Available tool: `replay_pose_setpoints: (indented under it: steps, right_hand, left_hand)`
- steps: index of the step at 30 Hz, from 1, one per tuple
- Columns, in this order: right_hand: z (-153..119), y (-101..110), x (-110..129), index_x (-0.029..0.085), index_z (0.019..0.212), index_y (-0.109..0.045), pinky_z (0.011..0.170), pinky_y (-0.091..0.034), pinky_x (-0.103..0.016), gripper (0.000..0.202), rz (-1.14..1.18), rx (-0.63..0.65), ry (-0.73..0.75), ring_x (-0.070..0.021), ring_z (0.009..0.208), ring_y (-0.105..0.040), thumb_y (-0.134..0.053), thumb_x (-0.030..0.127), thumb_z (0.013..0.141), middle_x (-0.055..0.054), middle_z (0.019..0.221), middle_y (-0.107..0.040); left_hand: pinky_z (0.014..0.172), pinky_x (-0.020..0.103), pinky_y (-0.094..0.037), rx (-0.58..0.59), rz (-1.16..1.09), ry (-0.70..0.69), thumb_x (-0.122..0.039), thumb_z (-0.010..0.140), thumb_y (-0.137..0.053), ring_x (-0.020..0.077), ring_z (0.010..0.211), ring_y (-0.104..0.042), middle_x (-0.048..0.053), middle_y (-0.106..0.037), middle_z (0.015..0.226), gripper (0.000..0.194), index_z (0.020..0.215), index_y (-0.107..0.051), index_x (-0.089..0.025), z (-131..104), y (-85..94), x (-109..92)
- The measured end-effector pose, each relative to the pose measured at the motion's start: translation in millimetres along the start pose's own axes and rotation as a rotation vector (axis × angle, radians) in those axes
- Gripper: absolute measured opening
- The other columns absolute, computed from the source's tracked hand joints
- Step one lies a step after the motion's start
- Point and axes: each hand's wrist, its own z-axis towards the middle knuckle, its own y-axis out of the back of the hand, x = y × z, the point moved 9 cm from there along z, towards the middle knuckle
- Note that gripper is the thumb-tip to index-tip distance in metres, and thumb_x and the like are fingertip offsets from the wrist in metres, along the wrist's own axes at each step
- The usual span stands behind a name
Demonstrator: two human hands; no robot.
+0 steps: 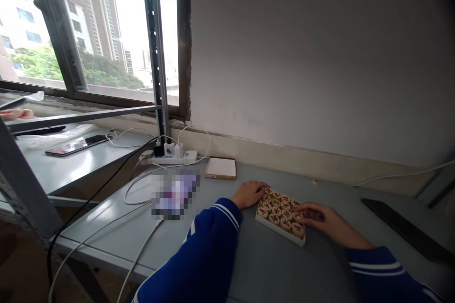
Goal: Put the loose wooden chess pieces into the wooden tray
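A shallow white box (279, 234) sits on the grey table, filled with rows of round Chinese chess pieces (274, 218) marked with red characters. My left hand (249, 194) rests at its far left corner, fingers stretched out against the edge. At the right side, my right hand (322, 220) has its thumb and fingertips closed on a Chinese chess piece (297, 217) in the box; the fingers partly cover it. The box's lid (221, 168), or a similar shallow tray, lies farther back by the wall.
A blurred-out phone (176, 195) with a cable lies left of my arm. Behind it stands a power strip (188, 156) with chargers. A black flat object (401, 227) lies right; a small piece (315, 182) lies near the wall. Another person's hand (16, 114) shows far left.
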Motion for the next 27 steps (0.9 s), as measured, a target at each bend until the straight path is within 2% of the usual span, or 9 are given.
replay_pose_setpoints:
  steps: [4, 8, 13, 16, 22, 27]
  right_hand:
    - [-0.9, 2.0, 2.4, 0.021, 0.088, -0.066, 0.06, -0.043, -0.026, 0.035, -0.01, -0.022, 0.009, -0.0178, 0.069, -0.053, -0.06, 0.048, 0.066, -0.003, 0.076, -0.062]
    - [-1.4, -2.4, 3.4, 0.021, 0.086, -0.066, 0.063, -0.045, -0.027, 0.035, 0.003, 0.027, 0.013, -0.0189, 0.071, -0.054, -0.059, 0.05, 0.067, -0.004, 0.079, -0.062]
    - [-1.8, -4.6, 0.4, 0.021, 0.095, -0.066, 0.075, -0.046, -0.031, 0.039, 0.061, 0.069, -0.001, -0.0229, 0.088, -0.055, -0.056, 0.05, 0.071, -0.007, 0.101, -0.061]
    - [-1.9, -3.8, 0.2, 0.021, 0.098, -0.066, 0.079, -0.046, -0.033, 0.042, 0.073, 0.072, 0.004, -0.0253, 0.096, -0.053, -0.055, 0.051, 0.071, -0.008, 0.107, -0.059]
    - [-0.7, -2.4, -1.0, 0.023, 0.094, -0.067, 0.073, -0.047, -0.031, 0.039, 0.002, 0.047, -0.005, -0.022, 0.081, -0.057, -0.058, 0.051, 0.067, -0.006, 0.096, -0.063]
    - [0.0, -6.4, 1.2, 0.021, 0.089, -0.068, 0.074, -0.044, -0.03, 0.036, 0.026, 0.072, 0.034, -0.0223, 0.086, -0.055, -0.057, 0.05, 0.069, -0.006, 0.095, -0.062]
  left_hand:
    - [0.09, 0.038, -0.032, 0.012, 0.006, 0.002, -0.032, 0.088, -0.028, 0.0222, 0.106, -0.043, 0.001, -0.051, 0.116, 0.036, 0.12, -0.045, -0.03, -0.4, -0.3, -0.5]
    - [0.09, 0.038, -0.032, 0.011, 0.005, 0.0, -0.033, 0.088, -0.027, 0.0225, 0.106, -0.043, 0.002, -0.05, 0.116, 0.036, 0.12, -0.045, -0.03, -0.4, -0.3, -0.2]
    - [0.09, 0.039, -0.032, 0.005, -0.008, -0.003, -0.033, 0.088, -0.028, 0.0226, 0.106, -0.043, 0.001, -0.05, 0.116, 0.036, 0.119, -0.045, -0.03, 0.0, -0.8, 0.7]
    - [0.09, 0.04, -0.032, 0.001, -0.014, -0.006, -0.033, 0.088, -0.028, 0.0229, 0.107, -0.042, 0.001, -0.05, 0.117, 0.036, 0.119, -0.045, -0.031, 0.6, -1.2, 1.0]
    - [0.089, 0.04, -0.032, 0.006, 0.002, -0.002, -0.033, 0.087, -0.029, 0.0227, 0.106, -0.043, 0.002, -0.051, 0.116, 0.036, 0.119, -0.045, -0.031, 1.0, -1.6, 1.1]
    - [0.091, 0.038, -0.032, 0.017, 0.004, -0.003, -0.032, 0.088, -0.027, 0.0222, 0.107, -0.042, 0.001, -0.049, 0.119, 0.036, 0.12, -0.044, -0.03, -0.7, -0.4, -0.8]
